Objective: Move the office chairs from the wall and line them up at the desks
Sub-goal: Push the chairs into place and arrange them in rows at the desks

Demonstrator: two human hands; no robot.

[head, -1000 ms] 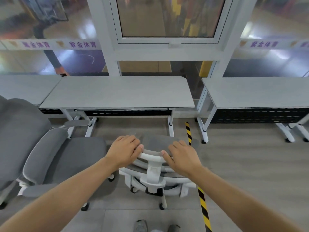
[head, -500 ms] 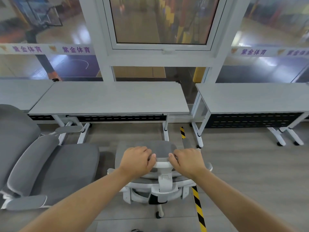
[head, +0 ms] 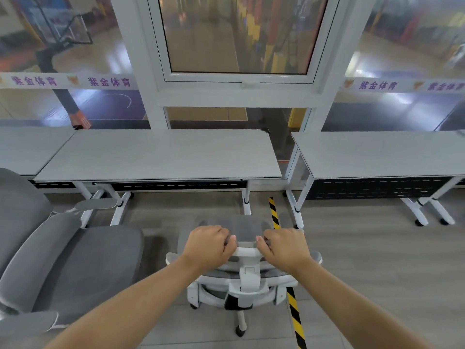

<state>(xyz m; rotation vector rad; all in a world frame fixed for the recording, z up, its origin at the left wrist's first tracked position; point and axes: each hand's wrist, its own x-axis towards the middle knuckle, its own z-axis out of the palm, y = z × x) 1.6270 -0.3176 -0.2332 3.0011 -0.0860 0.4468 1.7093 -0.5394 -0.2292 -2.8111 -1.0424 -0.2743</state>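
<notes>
**Both hands on the chair's headrest, facing the middle desk**

Your left hand (head: 210,245) and right hand (head: 284,246) both clamp the top edge of the grey mesh headrest (head: 245,229) of the white-framed office chair (head: 245,280) — fingers curled over its far side, thumbs on the near side, a short gap of headrest between them. The chair stands on the grey floor just near of the middle desk (head: 161,156), toward that desk's right end, with its back to you and its seat hidden beneath the headrest. A yellow-and-black floor tape (head: 293,309) runs near-to-far just right of the chair's base, passing between the middle desk and the right desk (head: 382,153).

On the left sits a second office chair (head: 75,263) — grey padded, larger in view, its armrest (head: 97,204) reaching toward the middle desk's left legs. A third desk (head: 27,147) shows at the far left. Beyond the desks stands a white-framed window (head: 239,39) with purple-lettered banner strips (head: 70,81) on the glass either side
</notes>
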